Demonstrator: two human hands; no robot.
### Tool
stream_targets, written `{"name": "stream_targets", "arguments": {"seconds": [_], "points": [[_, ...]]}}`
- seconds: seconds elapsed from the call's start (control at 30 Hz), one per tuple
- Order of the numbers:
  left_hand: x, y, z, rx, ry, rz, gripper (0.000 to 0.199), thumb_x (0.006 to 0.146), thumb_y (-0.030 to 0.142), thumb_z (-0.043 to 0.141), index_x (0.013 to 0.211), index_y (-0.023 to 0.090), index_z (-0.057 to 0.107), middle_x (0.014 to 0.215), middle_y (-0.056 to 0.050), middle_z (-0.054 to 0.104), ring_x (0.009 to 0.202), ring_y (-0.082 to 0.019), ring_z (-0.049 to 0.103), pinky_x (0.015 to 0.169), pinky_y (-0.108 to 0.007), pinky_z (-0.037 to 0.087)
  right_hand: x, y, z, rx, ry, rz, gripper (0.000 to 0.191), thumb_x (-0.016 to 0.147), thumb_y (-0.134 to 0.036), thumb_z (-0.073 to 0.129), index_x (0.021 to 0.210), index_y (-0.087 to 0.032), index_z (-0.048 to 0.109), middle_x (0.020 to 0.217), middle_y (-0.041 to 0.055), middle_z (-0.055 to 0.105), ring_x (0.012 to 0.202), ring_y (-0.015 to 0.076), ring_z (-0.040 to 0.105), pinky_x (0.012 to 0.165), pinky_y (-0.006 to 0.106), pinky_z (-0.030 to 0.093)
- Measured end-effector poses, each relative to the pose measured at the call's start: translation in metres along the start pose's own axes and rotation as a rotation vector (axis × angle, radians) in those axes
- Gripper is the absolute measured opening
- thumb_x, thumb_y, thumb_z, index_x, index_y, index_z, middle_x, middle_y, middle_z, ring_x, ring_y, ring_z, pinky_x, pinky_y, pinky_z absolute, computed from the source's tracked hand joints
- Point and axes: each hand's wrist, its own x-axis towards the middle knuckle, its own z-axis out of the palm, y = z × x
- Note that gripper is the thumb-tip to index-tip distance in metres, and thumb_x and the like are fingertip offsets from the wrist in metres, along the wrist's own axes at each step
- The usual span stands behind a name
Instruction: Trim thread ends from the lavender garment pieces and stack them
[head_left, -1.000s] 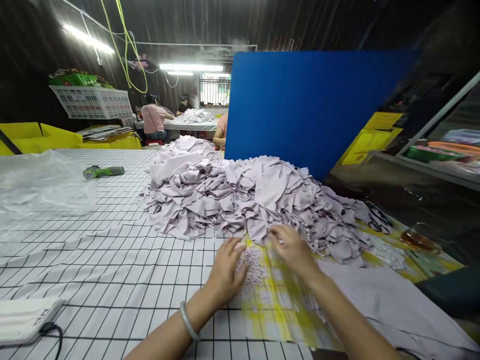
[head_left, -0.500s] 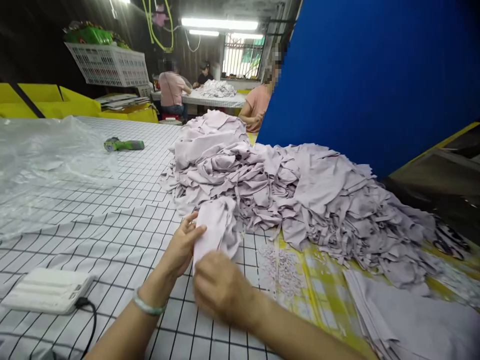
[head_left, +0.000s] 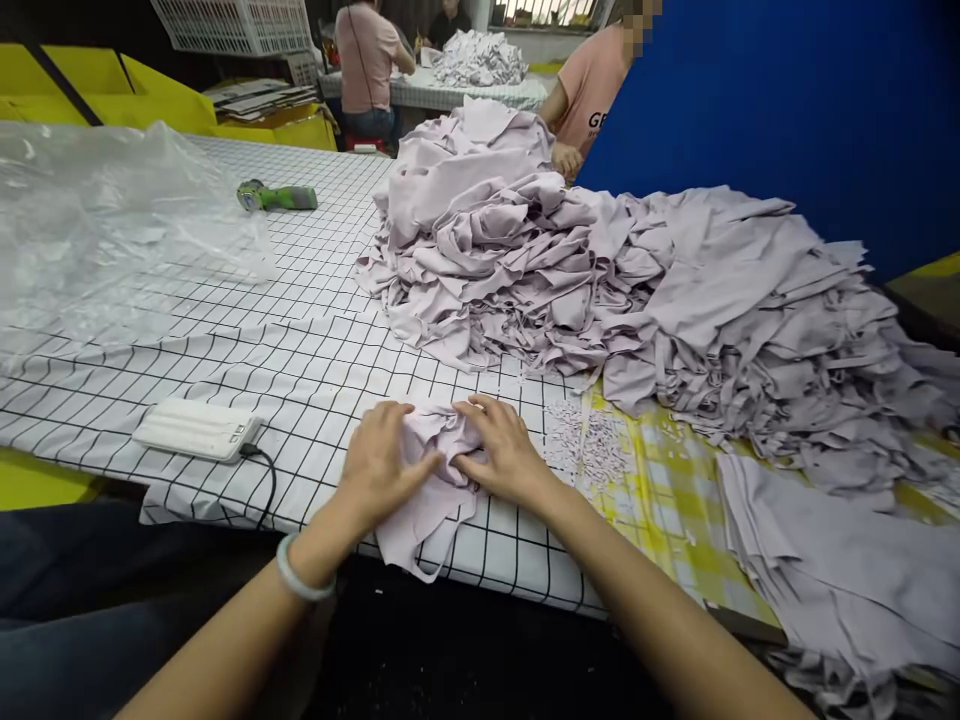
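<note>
At the table's near edge, my left hand [head_left: 375, 465] and my right hand [head_left: 506, 455] hold a small pale lilac cloth piece [head_left: 420, 510] between them. Both hands have thumbs and fingers closed on its bunched upper part. Its lower end spreads flat towards me, and a thin strap-like loop hangs at the table edge. A pale bangle [head_left: 298, 572] circles my left wrist. Beyond my hands rises a large heap of the same lilac cloth [head_left: 480, 260]. Tiny cloth scraps [head_left: 589, 440] lie to the right of my right hand.
A white power bank [head_left: 196, 430] with a black cable [head_left: 271, 490] lies left on the checked tablecloth [head_left: 300, 350]. Farther back are clear plastic sheeting [head_left: 112, 230] and a green hand tool [head_left: 281, 197]. Stacked lilac cloth [head_left: 840, 570] overhangs the right edge. Co-workers sit beyond.
The view has tipped down. Both hands have come nearer the table edge with the cloth piece. My right hand has moved from below the cloth to its right side, and the cloth is now bunched.
</note>
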Motion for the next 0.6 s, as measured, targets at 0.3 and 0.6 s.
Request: {"name": "stream_targets", "arguments": {"seconds": [0.3, 0.6], "points": [[-0.024, -0.016, -0.038, -0.256, 0.151, -0.255, 0.012, 0.08, 0.015, 0.052, 0.088, 0.019, 0.061, 0.087, -0.005, 0.063, 0.079, -0.019, 0.06, 0.069, -0.029, 0.05, -0.057, -0.047, -0.025, 0.153, -0.241, -0.145, 0.008, 0.085, -0.029, 0.066, 0.088, -0.024, 0.059, 0.08, 0.0022, 0.063, 0.069, 0.0179, 0.054, 0.059, 0.031, 0.041], [-0.005, 0.051, -0.077, -0.863, 0.039, -0.372, 0.017, 0.082, 0.034, 0.061, 0.089, 0.02, 0.063, 0.063, 0.003, 0.056, 0.049, -0.011, 0.049, 0.044, -0.021, 0.041, -0.021, -0.077, -0.021, 0.834, -0.223, 0.25, 0.024, 0.08, -0.041, 0.071, 0.08, -0.02, 0.059, 0.088, 0.0035, 0.066, 0.089, 0.0204, 0.062, 0.087, 0.042, 0.049]]}}
